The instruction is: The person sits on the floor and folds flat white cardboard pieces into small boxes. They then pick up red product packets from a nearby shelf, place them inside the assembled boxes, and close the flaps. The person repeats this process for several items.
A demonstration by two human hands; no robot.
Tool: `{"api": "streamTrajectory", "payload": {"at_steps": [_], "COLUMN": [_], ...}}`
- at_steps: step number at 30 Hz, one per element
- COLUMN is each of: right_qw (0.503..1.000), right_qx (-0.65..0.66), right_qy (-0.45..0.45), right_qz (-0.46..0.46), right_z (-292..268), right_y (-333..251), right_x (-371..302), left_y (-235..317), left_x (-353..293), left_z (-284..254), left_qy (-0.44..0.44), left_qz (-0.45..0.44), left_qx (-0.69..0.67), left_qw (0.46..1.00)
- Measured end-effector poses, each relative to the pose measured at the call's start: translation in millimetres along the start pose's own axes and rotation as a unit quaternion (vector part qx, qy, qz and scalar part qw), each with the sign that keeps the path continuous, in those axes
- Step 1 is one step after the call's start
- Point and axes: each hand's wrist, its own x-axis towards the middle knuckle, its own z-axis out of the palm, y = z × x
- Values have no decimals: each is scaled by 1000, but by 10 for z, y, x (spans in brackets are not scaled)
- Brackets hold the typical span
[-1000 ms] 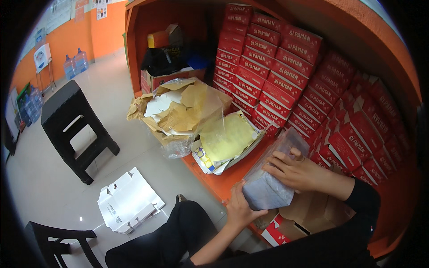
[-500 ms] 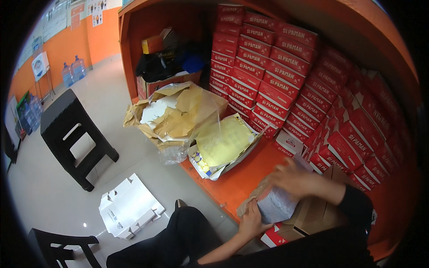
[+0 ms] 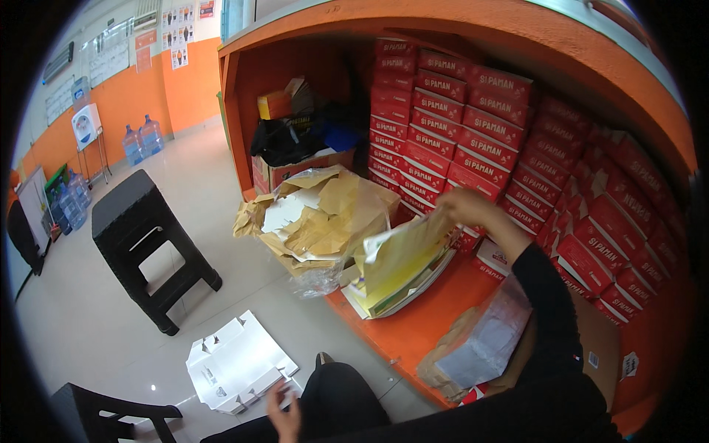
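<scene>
Yellow paper sheet [image 3: 399, 255], at four o'clock in the head view, bows upward because your right hand [image 3: 459, 207], at three, pinches its far corner. Your left hand [image 3: 284, 415], between six and seven, seems bare, fingers loosely parted, near the flattened white carton [image 3: 235, 363] at seven. Between four and five, crumpled brown paper [image 3: 443, 348] probably cushions the plastic-wrapped bundle [image 3: 487, 336] on the orange shelf [image 3: 402, 336].

Likely a shop storeroom: red cartons [image 3: 437, 127] stacked centre-right; water dispenser [image 3: 86, 125], wall posters [image 3: 178, 35] upper left of frame.
</scene>
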Motion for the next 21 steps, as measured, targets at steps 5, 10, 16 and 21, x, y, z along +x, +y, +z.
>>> {"api": "streamTrajectory", "payload": {"at_steps": [5,10,16,21], "right_qw": [983,930,860,851], "right_qx": [0,-93,-214,-228], "right_qy": [181,341,431,444], "right_qz": [-35,98,169,164], "right_z": [-862,-1708,-2043,-2063], "right_y": [-83,-495,-649,-892], "right_x": [-337,-1252,-1938,-2173], "left_y": [-855,-1237,-1733,-1605], "left_x": [142,545,421,476], "left_z": [-1136,-1388,-1449,-1342], "left_qy": [23,-18,-15,-31], "left_qz": [-188,-112,-146,-158], "left_qx": [124,213,259,116], "left_qw": [974,970,955,980]}}
